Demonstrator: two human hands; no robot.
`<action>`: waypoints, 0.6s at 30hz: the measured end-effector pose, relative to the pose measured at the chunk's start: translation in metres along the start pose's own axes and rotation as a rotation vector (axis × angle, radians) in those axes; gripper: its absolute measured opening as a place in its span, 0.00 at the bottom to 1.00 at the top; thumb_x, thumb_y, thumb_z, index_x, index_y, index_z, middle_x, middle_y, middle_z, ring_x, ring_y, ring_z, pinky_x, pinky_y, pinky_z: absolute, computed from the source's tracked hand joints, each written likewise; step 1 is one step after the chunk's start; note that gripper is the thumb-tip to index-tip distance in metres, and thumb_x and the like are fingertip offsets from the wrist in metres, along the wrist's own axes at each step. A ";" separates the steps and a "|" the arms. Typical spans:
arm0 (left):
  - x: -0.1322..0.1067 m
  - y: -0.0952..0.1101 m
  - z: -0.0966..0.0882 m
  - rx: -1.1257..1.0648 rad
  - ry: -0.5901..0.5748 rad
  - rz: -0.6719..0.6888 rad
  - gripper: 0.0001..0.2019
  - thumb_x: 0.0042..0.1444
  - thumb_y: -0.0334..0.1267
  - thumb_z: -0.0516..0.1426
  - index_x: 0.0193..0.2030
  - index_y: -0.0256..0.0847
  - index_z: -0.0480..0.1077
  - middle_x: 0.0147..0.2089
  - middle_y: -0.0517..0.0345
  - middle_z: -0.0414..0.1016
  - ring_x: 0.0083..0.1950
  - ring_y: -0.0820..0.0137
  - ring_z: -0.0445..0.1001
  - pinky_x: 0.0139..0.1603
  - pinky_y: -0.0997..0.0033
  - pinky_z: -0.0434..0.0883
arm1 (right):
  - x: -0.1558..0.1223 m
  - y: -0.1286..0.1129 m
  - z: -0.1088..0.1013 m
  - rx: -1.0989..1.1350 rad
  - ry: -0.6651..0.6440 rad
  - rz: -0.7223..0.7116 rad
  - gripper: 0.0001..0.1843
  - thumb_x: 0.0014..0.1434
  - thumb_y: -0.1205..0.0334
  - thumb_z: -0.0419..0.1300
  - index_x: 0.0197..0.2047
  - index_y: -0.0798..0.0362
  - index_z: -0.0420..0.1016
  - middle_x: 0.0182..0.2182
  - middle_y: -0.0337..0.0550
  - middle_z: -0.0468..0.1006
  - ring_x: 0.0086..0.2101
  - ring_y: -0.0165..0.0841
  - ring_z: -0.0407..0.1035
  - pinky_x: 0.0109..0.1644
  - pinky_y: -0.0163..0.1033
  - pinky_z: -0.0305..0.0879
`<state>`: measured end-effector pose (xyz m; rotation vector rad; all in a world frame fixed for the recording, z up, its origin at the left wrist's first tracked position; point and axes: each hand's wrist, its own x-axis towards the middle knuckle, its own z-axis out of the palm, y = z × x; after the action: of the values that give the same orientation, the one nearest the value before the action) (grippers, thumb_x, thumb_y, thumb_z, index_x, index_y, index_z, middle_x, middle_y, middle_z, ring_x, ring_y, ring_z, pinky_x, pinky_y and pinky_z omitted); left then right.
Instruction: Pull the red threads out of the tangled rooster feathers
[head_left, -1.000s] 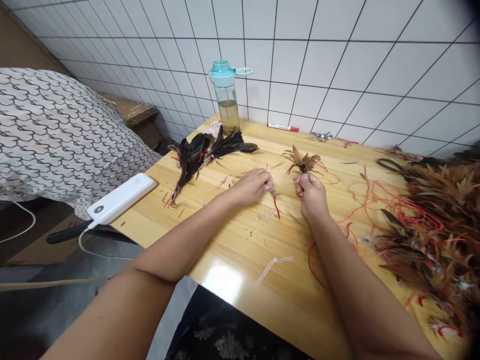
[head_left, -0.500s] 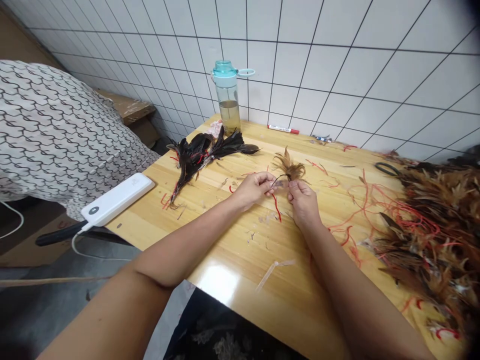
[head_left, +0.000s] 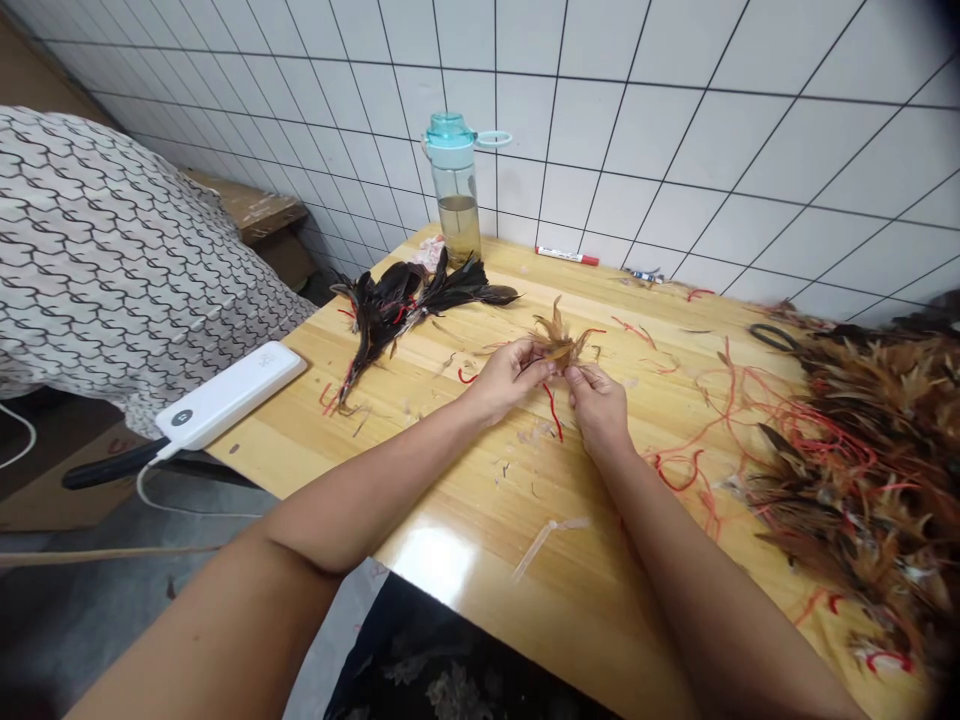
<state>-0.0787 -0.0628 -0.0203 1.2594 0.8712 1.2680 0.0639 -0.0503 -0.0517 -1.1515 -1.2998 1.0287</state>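
A small tuft of brown feathers [head_left: 559, 342] is pinched between both hands over the wooden table [head_left: 480, 500]. My left hand [head_left: 506, 375] has its fingers closed on the tuft's left side. My right hand [head_left: 596, 400] is closed on the tuft's base, just to the right. A short red thread [head_left: 553, 412] lies on the table between and below the hands.
A bundle of black feathers [head_left: 409, 300] lies at the back left, a teal-lidded bottle [head_left: 456, 190] behind it. A big heap of brown feathers with red threads [head_left: 870, 450] fills the right. A white power bank [head_left: 229, 393] sits on the left edge. A red marker [head_left: 566, 256] lies by the wall. A patterned cloth [head_left: 112, 260] is at left.
Both hands have drawn closer together. The brown tuft, held in the right hand alone a second ago, has shifted left and is now gripped by both hands.
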 end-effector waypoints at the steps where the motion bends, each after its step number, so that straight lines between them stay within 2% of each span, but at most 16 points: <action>1: 0.000 0.000 -0.001 0.012 -0.002 0.010 0.15 0.50 0.45 0.64 0.38 0.35 0.71 0.37 0.54 0.75 0.39 0.71 0.71 0.43 0.71 0.67 | -0.001 0.000 0.000 -0.013 -0.012 0.000 0.12 0.53 0.51 0.60 0.31 0.51 0.78 0.23 0.39 0.70 0.25 0.31 0.61 0.26 0.34 0.54; 5: 0.002 -0.003 -0.003 0.046 0.020 0.055 0.13 0.49 0.41 0.65 0.38 0.35 0.72 0.39 0.53 0.76 0.43 0.69 0.72 0.49 0.68 0.67 | -0.003 -0.004 0.002 -0.011 -0.079 0.042 0.12 0.53 0.51 0.59 0.31 0.51 0.77 0.18 0.35 0.65 0.23 0.30 0.59 0.26 0.35 0.55; 9: 0.004 -0.005 -0.002 -0.021 0.062 -0.003 0.13 0.45 0.39 0.66 0.35 0.36 0.71 0.33 0.58 0.74 0.36 0.72 0.71 0.44 0.70 0.67 | -0.004 -0.003 0.003 0.014 -0.142 0.076 0.12 0.51 0.50 0.60 0.28 0.51 0.74 0.20 0.35 0.68 0.21 0.28 0.57 0.26 0.35 0.55; 12: 0.003 -0.003 -0.001 -0.068 0.007 -0.035 0.15 0.45 0.41 0.67 0.35 0.37 0.69 0.28 0.61 0.71 0.31 0.74 0.70 0.40 0.70 0.67 | -0.003 0.000 0.004 0.005 -0.168 0.046 0.14 0.52 0.48 0.60 0.26 0.51 0.71 0.22 0.36 0.69 0.21 0.27 0.56 0.26 0.35 0.55; 15: 0.002 0.000 -0.002 -0.093 -0.084 -0.031 0.17 0.47 0.45 0.66 0.35 0.36 0.69 0.29 0.58 0.72 0.31 0.72 0.72 0.40 0.69 0.68 | -0.003 0.002 0.004 -0.019 -0.182 0.034 0.17 0.54 0.46 0.58 0.23 0.49 0.67 0.19 0.35 0.64 0.20 0.27 0.54 0.25 0.35 0.53; 18: 0.002 0.001 -0.003 -0.067 -0.101 -0.063 0.19 0.44 0.48 0.68 0.33 0.35 0.70 0.27 0.57 0.73 0.31 0.71 0.72 0.39 0.69 0.69 | -0.003 0.003 0.004 -0.048 -0.195 0.029 0.19 0.56 0.45 0.56 0.22 0.49 0.64 0.17 0.35 0.61 0.20 0.28 0.53 0.24 0.35 0.52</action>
<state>-0.0814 -0.0603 -0.0196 1.2232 0.7838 1.1644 0.0603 -0.0530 -0.0555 -1.1308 -1.4713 1.1597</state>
